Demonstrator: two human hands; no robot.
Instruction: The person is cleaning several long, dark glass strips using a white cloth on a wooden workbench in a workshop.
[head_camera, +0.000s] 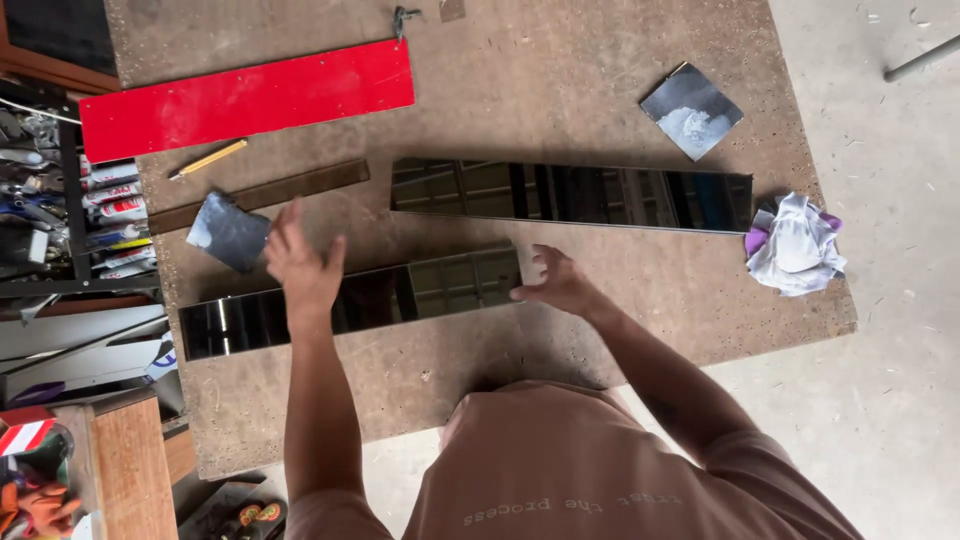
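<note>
Two long dark mirror-like glass strips lie on a brown chipboard sheet (560, 90). The near strip (440, 285) runs slightly slanted in front of me. My left hand (305, 265) rests on its middle with fingers spread, holding nothing. My right hand (560, 285) is at the strip's right end, fingers curled against that edge. The far strip (570, 195) lies untouched beyond both hands.
A red board (245, 98), a pencil (207, 160) and a dark flat bar (260, 193) lie at the back left. Two small square glass pieces (228, 232) (691, 111) rest on the sheet. A crumpled white cloth (795, 245) sits at the right edge. Tool shelves (60, 210) stand at the left.
</note>
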